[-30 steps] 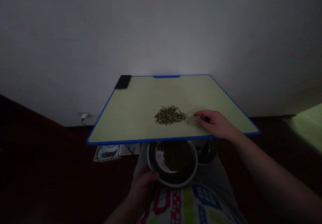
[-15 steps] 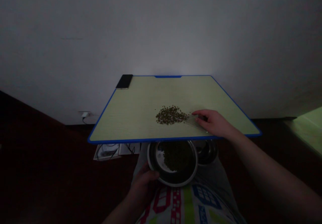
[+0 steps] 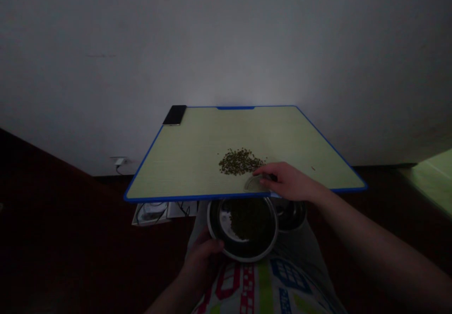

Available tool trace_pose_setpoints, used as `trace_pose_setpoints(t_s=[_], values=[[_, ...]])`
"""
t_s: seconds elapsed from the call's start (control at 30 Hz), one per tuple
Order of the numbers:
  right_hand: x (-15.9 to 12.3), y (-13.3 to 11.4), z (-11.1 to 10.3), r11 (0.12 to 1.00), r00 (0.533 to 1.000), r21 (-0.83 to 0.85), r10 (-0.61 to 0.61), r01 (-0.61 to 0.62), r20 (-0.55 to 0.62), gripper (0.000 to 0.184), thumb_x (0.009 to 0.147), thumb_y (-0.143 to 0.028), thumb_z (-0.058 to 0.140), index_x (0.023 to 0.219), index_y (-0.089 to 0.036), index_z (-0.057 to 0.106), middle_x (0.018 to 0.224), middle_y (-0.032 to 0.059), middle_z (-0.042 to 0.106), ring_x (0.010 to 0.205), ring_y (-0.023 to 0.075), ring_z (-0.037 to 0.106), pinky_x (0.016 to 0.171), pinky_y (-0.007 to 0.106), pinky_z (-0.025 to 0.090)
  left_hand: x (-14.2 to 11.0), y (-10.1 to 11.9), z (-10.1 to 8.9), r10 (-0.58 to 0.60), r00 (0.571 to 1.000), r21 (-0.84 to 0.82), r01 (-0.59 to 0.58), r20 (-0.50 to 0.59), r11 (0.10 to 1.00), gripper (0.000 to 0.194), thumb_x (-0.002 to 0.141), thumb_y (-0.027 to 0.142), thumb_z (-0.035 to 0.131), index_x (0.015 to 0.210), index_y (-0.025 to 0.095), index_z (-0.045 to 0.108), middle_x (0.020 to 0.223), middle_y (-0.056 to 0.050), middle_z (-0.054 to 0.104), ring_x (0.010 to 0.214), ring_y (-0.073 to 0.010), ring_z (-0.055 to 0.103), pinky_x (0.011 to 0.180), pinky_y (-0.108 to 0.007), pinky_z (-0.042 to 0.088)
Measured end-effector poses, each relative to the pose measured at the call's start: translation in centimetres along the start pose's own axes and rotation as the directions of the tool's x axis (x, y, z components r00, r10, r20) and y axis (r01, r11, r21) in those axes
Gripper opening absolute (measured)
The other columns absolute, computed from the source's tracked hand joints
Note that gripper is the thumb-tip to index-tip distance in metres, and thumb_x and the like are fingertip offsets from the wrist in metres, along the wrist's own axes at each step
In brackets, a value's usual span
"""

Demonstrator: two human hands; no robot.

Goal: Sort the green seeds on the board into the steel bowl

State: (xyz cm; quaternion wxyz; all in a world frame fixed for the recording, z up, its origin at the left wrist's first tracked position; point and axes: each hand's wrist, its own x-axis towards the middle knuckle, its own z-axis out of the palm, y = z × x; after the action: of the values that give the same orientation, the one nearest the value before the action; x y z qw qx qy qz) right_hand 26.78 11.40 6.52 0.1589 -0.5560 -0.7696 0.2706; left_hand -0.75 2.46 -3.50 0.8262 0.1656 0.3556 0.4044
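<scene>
**Right hand holds a clear plastic scraper beside a pile of small green seeds**

The seeds sit in one small heap near the middle of a pale green board with a blue edge. The right hand is closed around the scraper, and its fingers point left. The scraper's curved side rests on the board, just beside the heap on the side nearest the person. It sits close to the near edge of the board, and the right wrist reaches past that edge.

The left hand is below the near edge of the board. It grips the rim of a steel bowl with dark seeds inside. The bowl sits right under that edge, partly tucked beneath it. A second steel bowl sits just to its right, also below the edge.

The board has lots of bare room to the left of the heap and toward the far edge. A black phone lies at the far left corner of the board. A white wall stands behind the far edge, and a colorful printed cloth lies below the bowl.
</scene>
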Motion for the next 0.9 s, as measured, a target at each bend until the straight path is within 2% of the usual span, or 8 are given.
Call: trace_pose_setpoints(t_s=[0.1, 0.23, 0.33, 0.4, 0.5, 0.6, 0.77, 0.9], values=[[-0.5, -0.5, 0.4, 1.0, 1.0, 0.016, 0.0, 0.0, 0.008, 0.035, 0.091, -0.026, 0.058, 0.119, -0.016, 0.075, 0.081, 0.0064, 0.074, 0.068, 0.018, 0.063, 0.064, 0.029, 0.046, 0.0, 0.1, 0.5, 0.001, 1.0, -0.011, -0.001, -0.024, 1.0, 0.082, 0.055, 0.011, 0.073, 0.136, 0.021, 0.064, 0.098, -0.008, 0.085, 0.1, -0.0341, 0.077, 0.09, -0.044, 0.061], [-1.5, -0.8, 1.0, 0.997, 0.997, 0.03, -0.072, 0.072, -0.006, 0.032, 0.091, -0.027, 0.059, 0.117, -0.019, 0.077, 0.098, 0.0091, 0.079, 0.082, 0.0216, 0.07, 0.077, 0.034, 0.052, -0.1, 0.3, 1.0, -0.009, 1.0, -0.015, 0.009, -0.023, 1.0, 0.08, 0.055, 0.012, 0.074, 0.134, 0.021, 0.065, 0.097, -0.008, 0.085, 0.102, -0.0354, 0.077, 0.092, -0.045, 0.06], [-1.9, -0.5, 1.2, 0.995, 0.994, 0.058, -0.073, 0.078, -0.086, 0.032, 0.09, -0.026, 0.058, 0.116, -0.023, 0.077, 0.11, 0.0095, 0.079, 0.098, 0.0248, 0.072, 0.088, 0.038, 0.054, -0.1, 0.4, 1.1, -0.008, 1.0, -0.015, 0.007, -0.019, 1.0, 0.08, 0.055, 0.012, 0.073, 0.135, 0.021, 0.065, 0.101, -0.009, 0.084, 0.103, -0.0357, 0.076, 0.094, -0.047, 0.059], [-2.0, -0.1, 1.1, 0.997, 0.985, 0.065, -0.031, 0.042, -0.168, 0.032, 0.09, -0.025, 0.057, 0.116, -0.023, 0.077, 0.113, 0.0096, 0.079, 0.101, 0.0255, 0.072, 0.089, 0.039, 0.054, -0.1, 0.3, 1.0, -0.009, 1.0, -0.02, 0.009, -0.01, 1.0, 0.082, 0.055, 0.012, 0.073, 0.136, 0.021, 0.064, 0.1, -0.009, 0.084, 0.104, -0.0361, 0.076, 0.096, -0.048, 0.058], [-2.2, 0.9, 0.8, 0.998, 0.968, 0.049, 0.056, -0.045, -0.245, 0.035, 0.09, -0.029, 0.055, 0.117, -0.019, 0.076, 0.097, 0.0102, 0.079, 0.083, 0.0242, 0.07, 0.075, 0.037, 0.054, 0.0, 0.1, 0.6, -0.007, 1.0, -0.026, 0.007, 0.001, 1.0, 0.08, 0.058, 0.011, 0.073, 0.137, 0.021, 0.063, 0.102, -0.01, 0.084, 0.106, -0.0358, 0.075, 0.097, -0.049, 0.057], [-2.7, 2.5, 0.2, 0.994, 0.954, 0.046, 0.108, -0.099, -0.279, 0.038, 0.09, -0.034, 0.054, 0.117, -0.016, 0.076, 0.077, 0.0066, 0.072, 0.068, 0.0212, 0.064, 0.064, 0.033, 0.05, 0.1, -0.4, 0.2, 0.01, 1.0, -0.045, -0.009, 0.023, 0.999, 0.076, 0.06, 0.012, 0.072, 0.135, 0.02, 0.065, 0.106, -0.011, 0.083, 0.108, -0.0363, 0.075, 0.097, -0.048, 0.057], [-3.6, 5.7, -1.5, 0.983, 0.916, 0.047, 0.181, -0.175, -0.357, 0.043, 0.088, -0.042, 0.055, 0.114, -0.014, 0.075, 0.07, 0.0036, 0.064, 0.06, 0.0182, 0.056, 0.058, 0.031, 0.044, 0.2, -0.5, -0.1, 0.013, 1.0, -0.046, -0.012, 0.023, 0.999, 0.078, 0.059, 0.013, 0.073, 0.136, 0.021, 0.064, 0.102, -0.011, 0.084, 0.109, -0.0369, 0.074, 0.096, -0.047, 0.058], [-3.5, 6.9, -2.8, 0.968, 0.893, 0.008, 0.236, -0.253, -0.383, 0.045, 0.086, -0.043, 0.055, 0.112, -0.013, 0.076, 0.066, 0.0029, 0.062, 0.057, 0.018, 0.052, 0.056, 0.031, 0.042, 0.1, -0.3, 0.0, -0.02, 1.0, -0.03, 0.02, -0.004, 0.999, 0.081, 0.059, 0.012, 0.074, 0.138, 0.021, 0.063, 0.102, -0.01, 0.084, 0.106, -0.0362, 0.075, 0.096, -0.047, 0.058]])
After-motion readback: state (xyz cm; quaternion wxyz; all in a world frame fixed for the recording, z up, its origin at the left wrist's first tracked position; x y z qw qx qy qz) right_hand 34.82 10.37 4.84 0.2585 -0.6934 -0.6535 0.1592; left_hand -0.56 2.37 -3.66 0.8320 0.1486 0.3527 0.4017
